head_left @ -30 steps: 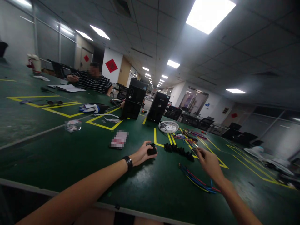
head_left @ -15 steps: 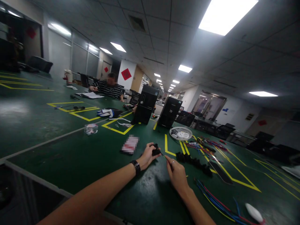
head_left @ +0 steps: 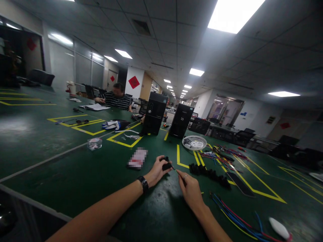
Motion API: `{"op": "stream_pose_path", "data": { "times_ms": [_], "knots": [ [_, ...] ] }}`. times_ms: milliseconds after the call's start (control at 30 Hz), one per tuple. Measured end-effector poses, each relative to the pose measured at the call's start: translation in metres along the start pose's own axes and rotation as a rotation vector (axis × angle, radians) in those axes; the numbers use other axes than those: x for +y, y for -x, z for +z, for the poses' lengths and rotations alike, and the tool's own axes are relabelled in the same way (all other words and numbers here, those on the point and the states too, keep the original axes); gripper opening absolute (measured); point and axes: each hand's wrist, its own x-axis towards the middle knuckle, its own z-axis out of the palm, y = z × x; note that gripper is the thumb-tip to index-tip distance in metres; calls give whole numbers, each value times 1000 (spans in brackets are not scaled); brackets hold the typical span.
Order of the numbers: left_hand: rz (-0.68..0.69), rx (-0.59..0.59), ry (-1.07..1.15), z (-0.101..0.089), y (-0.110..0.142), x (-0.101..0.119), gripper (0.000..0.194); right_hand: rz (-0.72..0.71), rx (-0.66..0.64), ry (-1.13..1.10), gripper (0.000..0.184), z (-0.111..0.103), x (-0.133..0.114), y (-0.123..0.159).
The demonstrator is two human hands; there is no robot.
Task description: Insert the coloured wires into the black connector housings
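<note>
My left hand (head_left: 157, 172), with a dark watch on its wrist, is closed around a small black block (head_left: 166, 166). Pinched in my right hand (head_left: 189, 188) is a thin dark stick-like piece (head_left: 174, 169), whose far end meets the block or lies right beside it; its exact kind is too small to make out. Right of the hands lies a row of black ridged parts (head_left: 209, 174) on the green table. Nearer to me, at the lower right, are loose blue, red and yellow wires (head_left: 234, 218).
Two black computer towers (head_left: 154, 114) stand ahead. A white round basket (head_left: 194, 143) and a tangle of coloured wires (head_left: 222, 156) lie to the right. Leftward are a pink-and-white pack (head_left: 137, 158), a clear box (head_left: 94, 144) and gloves (head_left: 111, 125). A person in stripes (head_left: 117, 99) sits across the table.
My right hand has come left from beside the black ridged parts, bringing the thin piece to the block in my left hand. The camera view has turned somewhat left.
</note>
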Motion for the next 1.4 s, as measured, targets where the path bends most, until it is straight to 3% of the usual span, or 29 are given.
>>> {"op": "stream_pose_path", "data": {
  "times_ms": [500,733,933,1133,1267,1400],
  "knots": [
    [35,-34,-77,-8,-5,-7,43,25,-82,111,36,-3,-8,1],
    [69,42,-247,-1,5,-2,44,-27,-166,61,37,3,-18,5],
    [215,21,-383,1,6,1,46,45,-166,45,34,3,-27,3],
    [356,-126,-615,-4,9,9,47,133,-184,19,34,0,-23,2],
    [326,-159,-493,3,13,17,55,121,-185,-97,37,-3,-22,1],
    [368,-25,-254,6,9,22,63,84,-196,-191,32,-3,-32,-1]
  ]
}}
